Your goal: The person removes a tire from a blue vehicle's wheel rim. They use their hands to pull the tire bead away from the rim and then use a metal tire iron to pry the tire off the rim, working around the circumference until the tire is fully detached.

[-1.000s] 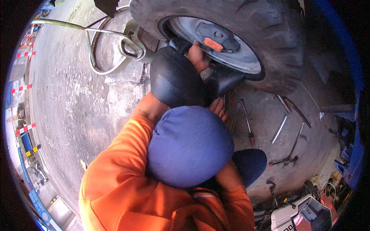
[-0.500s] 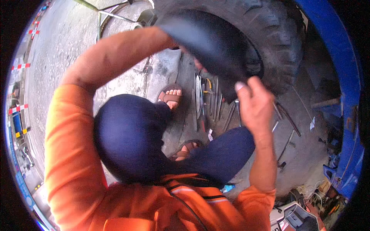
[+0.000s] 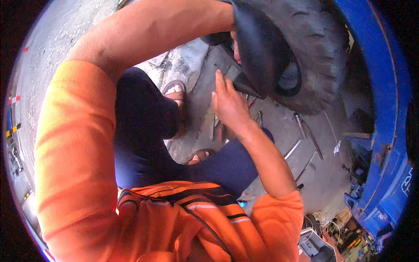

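Note:
A big, dark, chunky-treaded tyre [image 3: 316, 56] stands at the upper right. In front of it a black rubber piece [image 3: 266, 48], smooth and bent, perhaps an inner tube or a flap, hangs down to a pointed lower end. My left hand [image 3: 236, 49] reaches in from the upper left and holds this rubber by its left side; the rubber covers most of the hand, leaving some fingers in sight. My right hand [image 3: 231, 102] lies beside the lower end with fingers stretched out, pointing up and left. Whether it touches the rubber I cannot tell.
Metal bars [image 3: 307, 133] and other hand tools lie on the concrete floor between my feet and the tyre. A blue metal frame [image 3: 388, 100] curves along the right. Below it, cables and clutter [image 3: 345, 222] surround a grey open box [image 3: 316, 244].
The rubber piece has shifted right and now hangs more upright. My left arm has reached further right, while my right hand has swung left from the rubber's right side to its lower left.

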Motion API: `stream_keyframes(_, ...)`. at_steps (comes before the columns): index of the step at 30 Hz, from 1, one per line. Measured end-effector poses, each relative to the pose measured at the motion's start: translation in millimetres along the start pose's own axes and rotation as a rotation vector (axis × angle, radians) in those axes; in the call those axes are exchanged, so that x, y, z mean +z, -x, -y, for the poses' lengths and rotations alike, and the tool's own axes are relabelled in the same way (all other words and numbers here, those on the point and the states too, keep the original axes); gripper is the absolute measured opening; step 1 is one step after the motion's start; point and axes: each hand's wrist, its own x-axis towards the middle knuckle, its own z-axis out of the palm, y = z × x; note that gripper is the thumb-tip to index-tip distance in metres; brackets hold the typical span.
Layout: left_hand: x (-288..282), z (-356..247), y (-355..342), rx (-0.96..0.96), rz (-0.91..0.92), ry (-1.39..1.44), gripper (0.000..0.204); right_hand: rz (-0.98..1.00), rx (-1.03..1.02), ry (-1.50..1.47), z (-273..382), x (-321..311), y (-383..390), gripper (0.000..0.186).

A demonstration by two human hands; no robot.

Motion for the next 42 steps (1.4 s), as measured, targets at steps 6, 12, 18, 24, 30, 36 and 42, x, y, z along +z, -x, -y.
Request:
stream_keyframes(6,11,-3,1,0.053,-0.017,-0.077,0.047,-0.166,-0.331,0.586,-15,5,6,0.038)
stream_keyframes(12,35,12,12,0.083,-0.092,-0.12,0.051,0.36,-0.571,1.317,4,-26,-12,0.038)
stream_keyframes(18,96,46,35,0.036,-0.212,-0.182,0.056,0.585,-0.386,1.124,-31,-99,-34,0.013)
stream_keyframes(24,245,52,-4,-0.124,-0.415,-0.078,0.061,0.486,-0.214,1.051,-29,-149,-27,0.02)
stream_keyframes(30,303,7,-47,-0.29,-0.834,0.18,0.077,0.65,-0.123,0.87,-3,-161,-46,0.019)
stream_keyframes(36,303,-5,-55,-0.311,-0.837,0.158,0.082,0.498,-0.235,0.9,-14,-164,-35,0.011)
stream_keyframes(42,286,16,-50,-0.357,-0.751,-0.062,0.065,0.653,0.008,0.821,-13,-163,-34,0.019)
